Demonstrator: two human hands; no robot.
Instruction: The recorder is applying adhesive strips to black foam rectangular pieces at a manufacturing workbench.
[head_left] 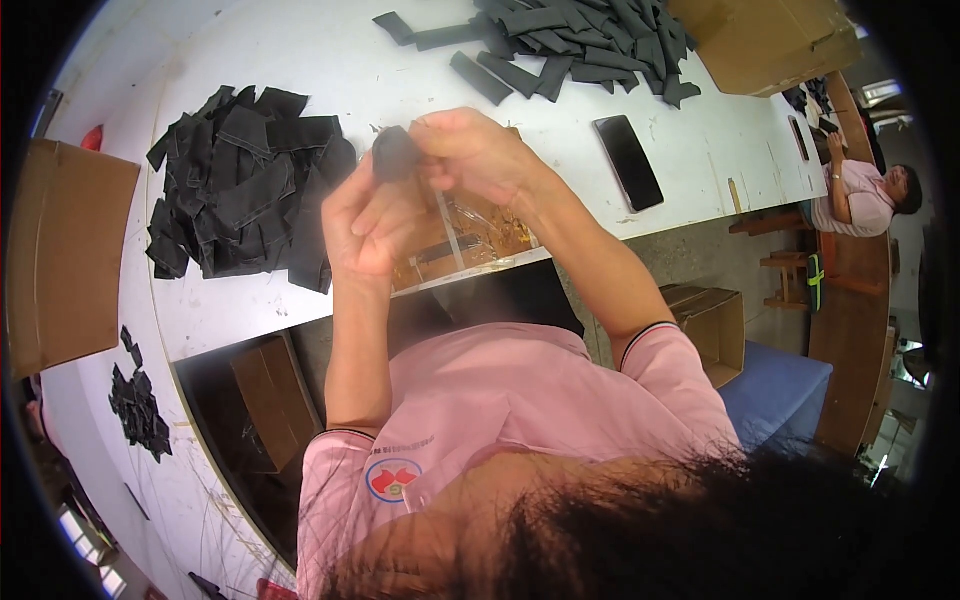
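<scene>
Between my two hands, above the white table, is a small dark grey fabric piece (396, 155). My left hand (368, 220) has its fingers closed on the piece's left edge. Opposite it, my right hand (470, 150) pinches the right edge. Motion blurs the fingers a little, and the piece's exact shape is unclear. Just left of my left hand lies a heap of flat dark fabric pieces (240, 180), some with stitched edges. Beyond my hands, a second pile of dark folded strips (590, 40) spreads over the far side of the table.
A black phone (629, 163) lies on the white table (700, 190) right of my hands. Cardboard boxes stand at far right (770, 40) and left (70, 255). Scraps (140, 412) lie on the left surface. An open carton (705, 325) is below, and another person (862, 195) sits at right.
</scene>
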